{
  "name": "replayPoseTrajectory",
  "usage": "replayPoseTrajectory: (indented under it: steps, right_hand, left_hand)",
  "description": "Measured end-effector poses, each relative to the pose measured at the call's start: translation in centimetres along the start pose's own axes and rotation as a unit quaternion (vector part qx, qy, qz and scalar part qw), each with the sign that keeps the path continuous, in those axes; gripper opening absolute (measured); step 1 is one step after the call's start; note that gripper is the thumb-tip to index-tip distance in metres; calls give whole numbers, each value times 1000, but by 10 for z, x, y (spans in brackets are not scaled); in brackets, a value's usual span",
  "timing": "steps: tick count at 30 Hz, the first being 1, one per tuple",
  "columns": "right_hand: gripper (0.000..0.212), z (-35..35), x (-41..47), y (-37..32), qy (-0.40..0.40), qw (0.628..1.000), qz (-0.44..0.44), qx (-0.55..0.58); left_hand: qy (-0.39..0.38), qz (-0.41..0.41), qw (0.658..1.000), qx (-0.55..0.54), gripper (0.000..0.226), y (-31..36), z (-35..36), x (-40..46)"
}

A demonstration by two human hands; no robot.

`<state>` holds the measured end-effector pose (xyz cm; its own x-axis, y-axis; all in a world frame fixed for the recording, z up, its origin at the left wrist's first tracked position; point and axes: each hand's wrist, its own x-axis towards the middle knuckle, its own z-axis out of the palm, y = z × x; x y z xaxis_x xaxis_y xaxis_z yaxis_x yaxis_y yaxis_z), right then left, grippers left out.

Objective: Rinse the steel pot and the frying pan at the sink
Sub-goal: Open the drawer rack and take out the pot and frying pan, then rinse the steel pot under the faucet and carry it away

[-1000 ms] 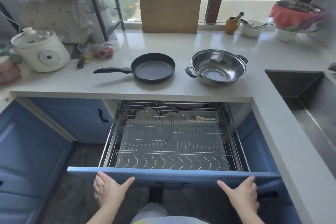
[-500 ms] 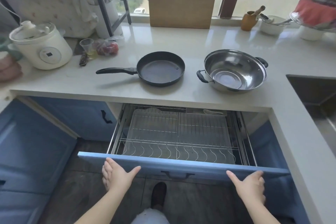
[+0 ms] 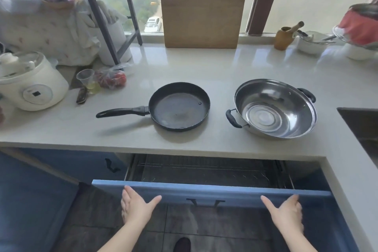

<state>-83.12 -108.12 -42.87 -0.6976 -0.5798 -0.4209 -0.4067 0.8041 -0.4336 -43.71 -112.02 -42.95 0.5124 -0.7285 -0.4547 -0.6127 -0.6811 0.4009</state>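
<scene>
A black frying pan [image 3: 180,106] lies on the pale counter [image 3: 204,67], its handle pointing left. To its right stands a shiny steel pot [image 3: 274,108] with two black side handles. The dark sink [image 3: 362,127] is cut into the counter at the right edge. Below the counter a blue drawer front [image 3: 204,192] stands partly out, a wire dish rack showing behind it. My left hand [image 3: 136,207] presses flat on the drawer front at the left. My right hand [image 3: 286,214] presses flat on it at the right. Neither hand holds anything.
A wooden cutting board [image 3: 202,13] leans against the window. A white rice cooker [image 3: 30,82], a plastic cup [image 3: 86,77] and a bag of red fruit [image 3: 112,79] sit at the left. A wooden jar [image 3: 284,38] and white bowls [image 3: 311,43] stand at the back right.
The drawer has slid inward under both palms, so much less of the wire rack shows. My view has moved closer to the counter.
</scene>
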Motion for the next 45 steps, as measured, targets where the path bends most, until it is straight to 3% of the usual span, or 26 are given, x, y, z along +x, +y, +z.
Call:
replayPoseTrajectory:
  steps: [8, 13, 17, 21, 28, 33, 37, 40, 45]
  right_hand:
    - [105, 16, 45, -50, -16, 1000, -26, 3]
    - [97, 27, 67, -70, -22, 998, -56, -6]
    - [86, 34, 78, -76, -18, 999, -47, -11]
    - [71, 37, 85, -76, -18, 998, -49, -19]
    - [91, 22, 84, -62, -45, 998, -51, 1]
    - [97, -5, 78, -52, -41, 998, -50, 23]
    - [107, -27, 63, -37, -23, 997, -26, 65]
    - [104, -47, 49, -23, -3, 995, -16, 101]
    - [99, -91, 36, -8, 43, 992, -32, 118]
  left_hand:
    - [-2, 10, 1000, -10, 123, 50, 2, 57]
    - [-23, -8, 998, 56, 87, 73, 10, 86]
    - [-54, -20, 994, 87, 70, 83, 14, 98]
    - [-69, -13, 994, 88, 77, 84, 17, 105]
    - [-61, 14, 995, 81, 85, 81, 9, 101]
    - [-100, 35, 992, 75, 83, 87, -4, 87]
    - [-221, 136, 964, 51, 83, 109, -5, 40]
    - [-297, 284, 911, 40, 88, 140, -7, -6]
    - [-315, 456, 832, 2, 79, 220, -20, -60]
